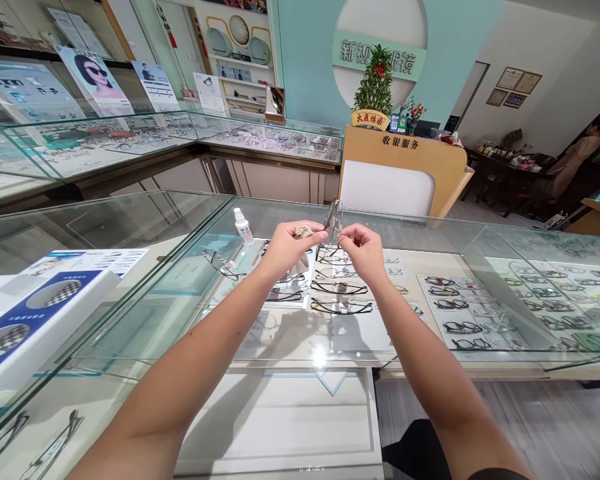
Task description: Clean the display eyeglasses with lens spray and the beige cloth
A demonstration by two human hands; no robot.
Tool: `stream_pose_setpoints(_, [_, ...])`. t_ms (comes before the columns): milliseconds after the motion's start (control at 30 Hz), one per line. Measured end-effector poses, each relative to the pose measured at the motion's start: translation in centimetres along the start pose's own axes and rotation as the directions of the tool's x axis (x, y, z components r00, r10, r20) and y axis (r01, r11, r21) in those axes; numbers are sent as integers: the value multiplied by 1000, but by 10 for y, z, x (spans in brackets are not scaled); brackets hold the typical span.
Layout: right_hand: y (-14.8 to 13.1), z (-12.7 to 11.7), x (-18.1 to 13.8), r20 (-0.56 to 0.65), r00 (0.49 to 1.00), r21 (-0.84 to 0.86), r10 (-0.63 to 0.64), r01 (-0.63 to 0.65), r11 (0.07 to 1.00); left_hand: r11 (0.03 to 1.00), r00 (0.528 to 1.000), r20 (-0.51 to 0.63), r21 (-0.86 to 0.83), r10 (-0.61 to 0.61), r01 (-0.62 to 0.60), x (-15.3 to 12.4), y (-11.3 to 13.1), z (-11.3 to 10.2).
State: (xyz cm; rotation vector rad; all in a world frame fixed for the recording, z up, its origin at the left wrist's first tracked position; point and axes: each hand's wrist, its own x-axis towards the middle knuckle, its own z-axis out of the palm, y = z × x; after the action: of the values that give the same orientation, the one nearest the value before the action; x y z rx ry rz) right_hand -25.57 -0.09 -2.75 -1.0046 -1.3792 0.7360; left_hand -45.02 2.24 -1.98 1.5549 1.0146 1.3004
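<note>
Above the glass display counter, a pair of eyeglasses point(333, 212) is held up between my two hands, seen nearly edge-on. My left hand point(294, 248) is closed, with its thumb and fingers on the left side of the glasses. A crumpled beige cloth point(304, 232) is bunched in that same hand, and part of it hangs below the palm. My right hand point(364, 251) pinches the other side of the glasses near a small tag. On the counter, left of my hands, stands a small white bottle point(243, 227). Beside it lies another pair of eyeglasses point(223, 265).
Rows of eyeglass frames point(341, 288) lie inside the glass counter point(300, 357) beneath my hands. A blue and white box point(45, 317) sits at the left. An open white drawer point(285, 420) juts out at the front. Beyond is a wooden cashier desk point(405, 157).
</note>
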Motion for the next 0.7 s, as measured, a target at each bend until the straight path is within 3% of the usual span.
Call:
stream_pose_setpoints(233, [7, -13, 6, -198, 975, -210, -98, 55, 976, 999, 999, -47, 51, 21, -19, 2, 2, -6])
stream_pose_setpoints(467, [12, -25, 10, -241, 931, -503, -274, 122, 856, 986, 996, 5, 139, 88, -88, 7, -3, -13])
stream_pose_setpoints(700, [8, -26, 10, -279, 891, -495, -358, 187, 849, 983, 996, 66, 168, 58, -69, 5, -4, -12])
